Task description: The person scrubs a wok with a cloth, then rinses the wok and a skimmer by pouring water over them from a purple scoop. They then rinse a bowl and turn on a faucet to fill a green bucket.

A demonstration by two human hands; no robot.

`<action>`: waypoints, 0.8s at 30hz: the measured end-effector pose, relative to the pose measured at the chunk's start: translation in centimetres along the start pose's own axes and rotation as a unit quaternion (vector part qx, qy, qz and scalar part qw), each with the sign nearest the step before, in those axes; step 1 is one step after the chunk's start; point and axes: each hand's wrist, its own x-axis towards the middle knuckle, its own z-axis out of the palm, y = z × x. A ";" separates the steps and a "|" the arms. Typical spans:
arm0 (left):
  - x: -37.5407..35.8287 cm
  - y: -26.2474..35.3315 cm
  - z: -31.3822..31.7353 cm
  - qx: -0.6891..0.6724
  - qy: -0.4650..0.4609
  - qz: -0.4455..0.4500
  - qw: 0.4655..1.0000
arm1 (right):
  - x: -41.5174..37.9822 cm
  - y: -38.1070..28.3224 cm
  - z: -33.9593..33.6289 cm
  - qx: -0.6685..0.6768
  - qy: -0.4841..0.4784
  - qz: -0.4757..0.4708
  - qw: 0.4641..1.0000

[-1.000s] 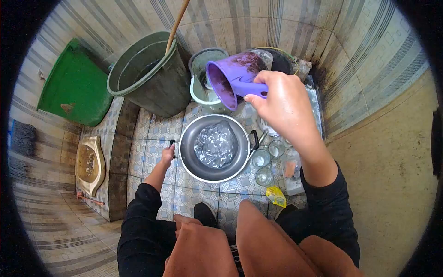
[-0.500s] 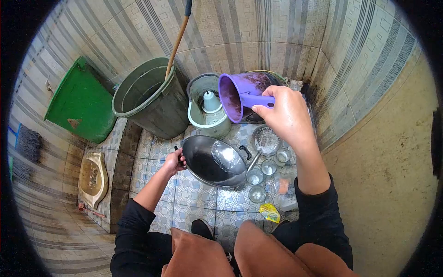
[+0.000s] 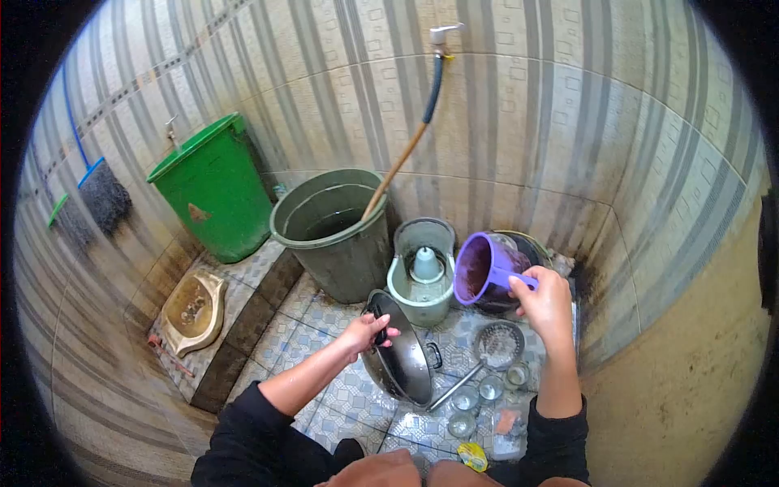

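Note:
My left hand (image 3: 367, 334) is closed on one handle of a dark wok (image 3: 399, 357), which is tipped steeply on its side just above the wet floor tiles. The wok's second handle is free on its right side. My right hand (image 3: 545, 303) grips the handle of a purple plastic dipper (image 3: 489, 270), its mouth turned to the left. Below the dipper a strainer-like pan (image 3: 499, 345) with a long handle stands on the floor, with several glasses (image 3: 465, 397) beside it. A clear tray (image 3: 509, 442) holds an orange-pink sponge (image 3: 506, 420).
A big grey-green bin (image 3: 333, 243) of water has a hose (image 3: 398, 166) running into it from a wall tap (image 3: 443, 36). Beside it stands a mop bucket (image 3: 419, 304). A green bin (image 3: 215, 191) and a squat toilet (image 3: 195, 312) occupy the raised ledge. A yellow packet (image 3: 471, 456) lies near my feet.
The wok has been tipped from nearly level to steeply on its side. The dipper stays in my right hand. My view has swung upward and left, bringing the wall tap into sight.

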 end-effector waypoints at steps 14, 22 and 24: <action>-5.8 -1.7 -8.0 -0.261 0.155 0.096 0.948 | 10.8 -13.1 20.8 -0.055 -0.089 -0.236 0.966; -0.7 -3.3 -10.2 -0.344 0.123 0.056 0.929 | 16.9 -14.2 42.3 -0.362 -0.145 -0.249 0.887; 0.0 -3.2 -11.3 -0.370 0.134 0.058 0.918 | 17.3 -14.0 44.4 -0.397 -0.171 -0.233 0.871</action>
